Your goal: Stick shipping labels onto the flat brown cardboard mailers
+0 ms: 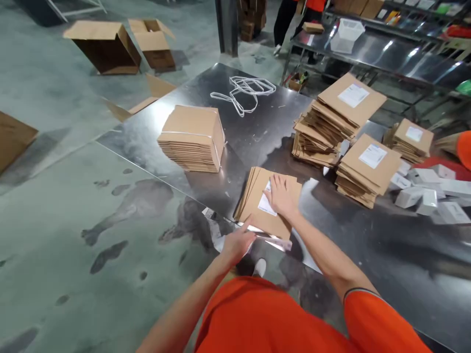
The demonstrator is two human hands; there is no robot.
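A short stack of brown cardboard mailers (pixel 253 196) lies at the front edge of the metal table, a white label (pixel 267 203) on its top piece. My right hand (pixel 282 197) rests flat on the top piece with its fingers spread, partly over the label. At the stack's near left corner is my left hand (pixel 238 243), index finger stretched out and the other fingers curled at a pale, shiny strip (pixel 274 241) along the near edge. Whether it grips the strip is hard to make out. Behind stands a bundle of brown cardboard (pixel 195 135) tied with white cord.
Loose white cord (pixel 246 90) lies at the back. Labelled cardboard stacks (pixel 352 100) and small white boxes (pixel 427 191) stand to the right. Open cartons (pixel 106 46) are on the floor at the left. Another person's orange sleeve (pixel 464 148) shows at the right edge.
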